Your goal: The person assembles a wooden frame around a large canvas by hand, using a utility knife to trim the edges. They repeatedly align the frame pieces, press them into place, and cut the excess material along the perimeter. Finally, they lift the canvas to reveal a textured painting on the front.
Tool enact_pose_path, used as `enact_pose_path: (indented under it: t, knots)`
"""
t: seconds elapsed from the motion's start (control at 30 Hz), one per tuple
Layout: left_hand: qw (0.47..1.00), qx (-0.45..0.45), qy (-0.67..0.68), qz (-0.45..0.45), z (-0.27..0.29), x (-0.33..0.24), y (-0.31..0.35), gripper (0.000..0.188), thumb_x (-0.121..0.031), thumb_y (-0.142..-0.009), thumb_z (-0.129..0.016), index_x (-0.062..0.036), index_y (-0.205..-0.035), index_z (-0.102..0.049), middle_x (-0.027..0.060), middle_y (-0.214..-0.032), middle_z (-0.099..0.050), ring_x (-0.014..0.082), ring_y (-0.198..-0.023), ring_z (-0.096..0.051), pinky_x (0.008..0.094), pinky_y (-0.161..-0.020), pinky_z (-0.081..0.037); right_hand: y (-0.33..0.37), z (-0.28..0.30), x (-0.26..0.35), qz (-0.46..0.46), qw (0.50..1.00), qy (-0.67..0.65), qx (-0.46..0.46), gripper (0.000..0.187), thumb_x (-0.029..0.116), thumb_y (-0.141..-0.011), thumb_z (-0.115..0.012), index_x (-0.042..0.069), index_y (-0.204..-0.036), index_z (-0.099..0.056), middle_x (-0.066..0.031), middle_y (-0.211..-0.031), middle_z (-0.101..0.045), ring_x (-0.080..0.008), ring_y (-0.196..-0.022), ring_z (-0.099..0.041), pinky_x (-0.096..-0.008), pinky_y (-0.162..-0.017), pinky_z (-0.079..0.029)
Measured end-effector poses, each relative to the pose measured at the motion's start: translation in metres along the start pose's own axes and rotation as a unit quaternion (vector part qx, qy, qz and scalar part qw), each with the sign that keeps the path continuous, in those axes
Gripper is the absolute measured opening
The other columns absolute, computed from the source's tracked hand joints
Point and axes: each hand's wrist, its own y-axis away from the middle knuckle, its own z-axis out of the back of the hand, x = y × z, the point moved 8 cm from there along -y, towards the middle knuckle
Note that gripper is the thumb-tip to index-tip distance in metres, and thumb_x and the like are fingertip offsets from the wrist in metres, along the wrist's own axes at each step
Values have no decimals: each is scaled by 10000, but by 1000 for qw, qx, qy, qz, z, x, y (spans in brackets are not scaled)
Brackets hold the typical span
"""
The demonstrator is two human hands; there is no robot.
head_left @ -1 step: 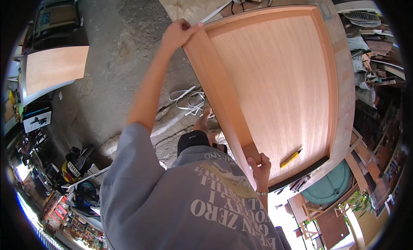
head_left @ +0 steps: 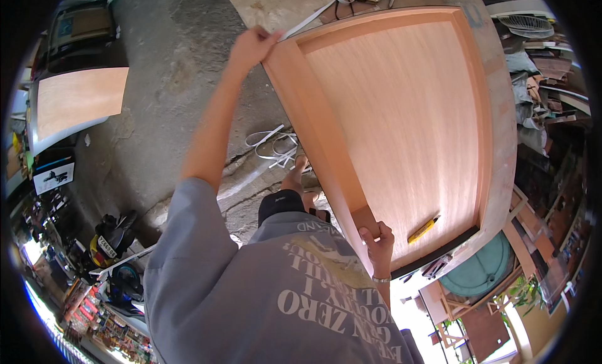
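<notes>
1. Our framed wooden panel (head_left: 395, 119) lies on the workbench (head_left: 500, 113), its wide rail (head_left: 320, 119) along the bench's left side, beside the floor (head_left: 169, 100). If we leaned hard on that side, the panel might slide or tip; we cannot tell whether anything fastens it down.

2. The rail spans the whole stretch between our two hands. Uneven pressure at its ends could twist it or strain the corner joints, and how firmly it is fixed does not show.

3. At the far left corner, our left hand (head_left: 254, 45) is blurred, its fingertips right by the rail's end. We cannot tell whether they pinch anything; a poor hold there could let the corner shift.

4. Our right hand (head_left: 379, 242) has thumb and fingers clamped on the rail's near end. A sharp edge or splinter could nick the bare skin if the grip slipped.

5. The white strip (head_left: 307, 20) meets the left hand at that corner; a careless sweep might snag or crease it. Below, loose white strips (head_left: 271, 134) lie near a bare foot (head_left: 301, 162) and could catch a step.

6. The yellow-and-black cutter (head_left: 422, 231) rests loose inside the panel, near the right hand; any tilt could make it slide and scratch the wood.
</notes>
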Motion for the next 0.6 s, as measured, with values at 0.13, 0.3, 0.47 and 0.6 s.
enact_pose_path:
  t: [0.13, 0.3, 0.47, 0.6]
  knots:
    - [994, -88, 53, -23, 20, -21, -8, 642, -606, -1007, -438, -35, -1107, -715, 234, -1075, -724, 413, -1075, -666, 481, -909, -517, -4, -9, -4, 12, 1000, 8, 24, 427, 337, -817, -837, 43, -698, -551, -89, -624, -589, -272, -684, -482, -407, -778, -418]
    - [995, 7, -38, -88, -46, -66, -31, 665, -587, -1045, -323, -54, -1170, -700, 243, -1168, -696, 434, -1140, -631, 499, -979, -487, -7, -6, 12, 54, 998, 10, 44, 425, 346, -829, -821, 48, -695, -548, -100, -654, -602, -277, -679, -475, -403, -786, -419]
    - [993, 31, -33, -105, -68, -58, -53, 707, -605, -1050, -311, -35, -1282, -660, 249, -1279, -657, 438, -1229, -586, 484, -1059, -431, -3, 9, 7, 80, 997, 2, -13, 393, 312, -797, -842, 54, -700, -561, -96, -650, -594, -268, -663, -465, -387, -772, -402]
    - [993, -7, -42, -114, -72, 2, -114, 749, -634, -1038, -306, -25, -1276, -672, 238, -1291, -659, 431, -1258, -572, 486, -1075, -417, 31, 29, 6, 157, 982, 86, -60, 387, 282, -729, -878, 64, -695, -560, -81, -616, -530, -269, -644, -439, -405, -753, -381]
